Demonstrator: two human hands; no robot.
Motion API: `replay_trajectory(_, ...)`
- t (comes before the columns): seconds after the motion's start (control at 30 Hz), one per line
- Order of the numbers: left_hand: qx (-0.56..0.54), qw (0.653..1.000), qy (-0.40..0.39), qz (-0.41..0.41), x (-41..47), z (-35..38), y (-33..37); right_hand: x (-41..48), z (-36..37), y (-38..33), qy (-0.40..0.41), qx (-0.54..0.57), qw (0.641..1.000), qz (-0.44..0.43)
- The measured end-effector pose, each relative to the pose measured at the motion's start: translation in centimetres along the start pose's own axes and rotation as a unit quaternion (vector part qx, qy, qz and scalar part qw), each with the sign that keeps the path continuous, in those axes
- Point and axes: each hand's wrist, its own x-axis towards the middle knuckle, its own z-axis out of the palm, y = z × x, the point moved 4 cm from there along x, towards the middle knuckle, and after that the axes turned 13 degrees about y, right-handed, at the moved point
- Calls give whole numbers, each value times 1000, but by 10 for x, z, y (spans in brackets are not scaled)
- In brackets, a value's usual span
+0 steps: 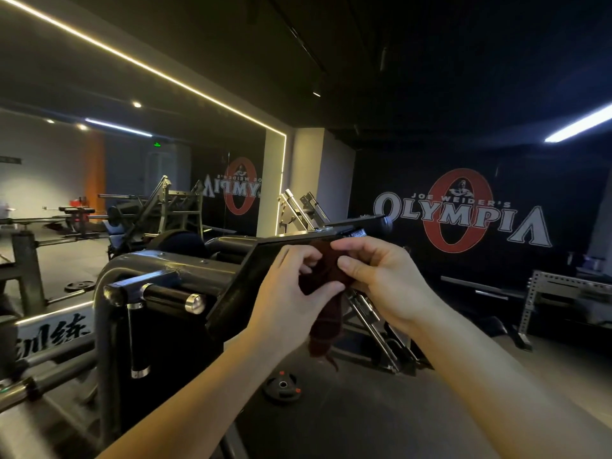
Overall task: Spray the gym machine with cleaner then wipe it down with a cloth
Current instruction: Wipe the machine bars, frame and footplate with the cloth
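A dark maroon cloth (326, 329) hangs bunched between both my hands at the centre of the view. My left hand (291, 293) pinches its left side, and my right hand (384, 279) pinches the top with thumb and fingers. Just behind and to the left of them runs the black gym machine (172, 270), with a slanted dark arm (238, 286) and a chrome-capped handle (172, 298). No spray bottle is in view.
A weight plate (283, 387) lies on the floor below my hands. A large mirror (132, 180) covers the left wall, reflecting other machines. A perforated metal rack (543, 293) stands at the right, below the wall with the Olympia logo (460, 213).
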Motion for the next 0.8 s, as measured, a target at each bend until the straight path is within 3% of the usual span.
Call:
replay_trajectory(0.13, -11, 1000, 9, -25, 2, 5, -1, 5, -9, -12, -25, -80, 992, -91)
replay_trajectory(0.27, -32, 996, 72, -31, 15, 4, -8, 22, -28, -2, 131, -174, 961, -174)
replay_trajectory(0.37, -2, 997, 71, 29, 27, 14, -10, 31, -28, 17, 135, -203, 956, -161)
replay_trajectory(0.47, 42, 992, 15, 114, 32, 35, -13, 35, -25, 35, 124, -162, 971, -126)
replay_trajectory(0.53, 63, 986, 21, 155, 32, 45, -15, 35, -23, 42, 136, -144, 971, -132)
replay_trajectory(0.8, 70, 978, 98, 168, 20, 43, -44, 27, -4, 55, 191, -92, 967, -139)
